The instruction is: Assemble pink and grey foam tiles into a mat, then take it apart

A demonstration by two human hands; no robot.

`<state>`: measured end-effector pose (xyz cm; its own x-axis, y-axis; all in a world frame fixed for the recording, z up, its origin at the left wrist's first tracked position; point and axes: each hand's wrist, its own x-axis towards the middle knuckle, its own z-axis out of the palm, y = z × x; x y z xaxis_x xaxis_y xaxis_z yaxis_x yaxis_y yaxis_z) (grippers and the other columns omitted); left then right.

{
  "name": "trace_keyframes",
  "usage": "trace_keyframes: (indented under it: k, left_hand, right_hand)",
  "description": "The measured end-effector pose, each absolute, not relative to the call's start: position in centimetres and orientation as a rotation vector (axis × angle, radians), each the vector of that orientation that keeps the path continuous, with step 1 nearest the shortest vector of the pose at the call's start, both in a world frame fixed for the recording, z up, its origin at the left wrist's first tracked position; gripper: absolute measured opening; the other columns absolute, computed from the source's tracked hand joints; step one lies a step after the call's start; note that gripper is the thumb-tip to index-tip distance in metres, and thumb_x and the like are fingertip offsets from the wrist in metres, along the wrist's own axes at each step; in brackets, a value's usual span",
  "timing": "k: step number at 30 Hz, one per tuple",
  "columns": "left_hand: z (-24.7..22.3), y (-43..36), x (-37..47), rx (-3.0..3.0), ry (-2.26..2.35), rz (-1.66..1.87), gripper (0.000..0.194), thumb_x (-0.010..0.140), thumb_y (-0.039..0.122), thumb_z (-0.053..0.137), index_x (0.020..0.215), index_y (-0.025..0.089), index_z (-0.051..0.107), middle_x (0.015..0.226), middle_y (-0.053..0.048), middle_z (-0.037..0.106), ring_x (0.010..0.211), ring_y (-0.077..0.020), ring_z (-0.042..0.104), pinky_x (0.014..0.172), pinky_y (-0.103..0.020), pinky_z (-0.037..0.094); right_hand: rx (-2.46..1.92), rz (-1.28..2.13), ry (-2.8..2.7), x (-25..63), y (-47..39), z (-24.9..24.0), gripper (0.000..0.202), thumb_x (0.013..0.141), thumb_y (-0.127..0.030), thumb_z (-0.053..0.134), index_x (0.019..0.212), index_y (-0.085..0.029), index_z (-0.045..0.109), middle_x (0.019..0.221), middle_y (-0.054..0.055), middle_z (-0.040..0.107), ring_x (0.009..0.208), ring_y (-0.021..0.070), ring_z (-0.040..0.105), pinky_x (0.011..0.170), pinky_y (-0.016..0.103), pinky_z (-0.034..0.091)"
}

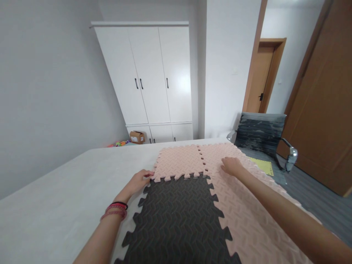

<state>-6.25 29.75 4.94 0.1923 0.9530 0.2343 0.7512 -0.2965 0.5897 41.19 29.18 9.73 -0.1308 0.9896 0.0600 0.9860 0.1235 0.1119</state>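
Note:
A pink interlocking foam tile (177,161) lies at the far side, its near edge meeting a black foam tile (178,220). My left hand (139,182) is at the pink tile's near left corner, thumb and fingers closed on its edge. To the right, more pink foam tiles (239,212) run beside the black one, whose right-hand teeth lie over them or against them; I cannot tell which. My right hand (231,166) rests on the pink foam right of the far seam, fingers curled down against the surface. Its fingertips are partly hidden.
The tiles lie on a white table (68,194). A dark office chair (260,135) stands past the right edge, a yellow sheet (262,167) on its seat. Behind the table are a white cabinet (154,73), a cardboard box (136,137) and colourful items (121,143).

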Motion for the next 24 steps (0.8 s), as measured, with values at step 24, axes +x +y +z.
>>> trace_keyframes:
  k: [24]
  left_hand:
    - [5.1, 27.6, -4.4, 2.289, 1.897, 0.571, 0.035, 0.082, 0.042, 0.047, 0.098, 0.020, 0.069, 0.107, -0.006, 0.066, 0.100, -0.0205, 0.059, 0.091, -0.029, 0.043]
  right_hand:
    - [1.870, 0.196, 2.532, 33.7, 29.3, 6.9, 0.048, 0.089, -0.057, 0.044, 0.103, -0.017, 0.065, 0.105, 0.014, 0.063, 0.102, 0.0282, 0.056, 0.076, 0.034, 0.047]
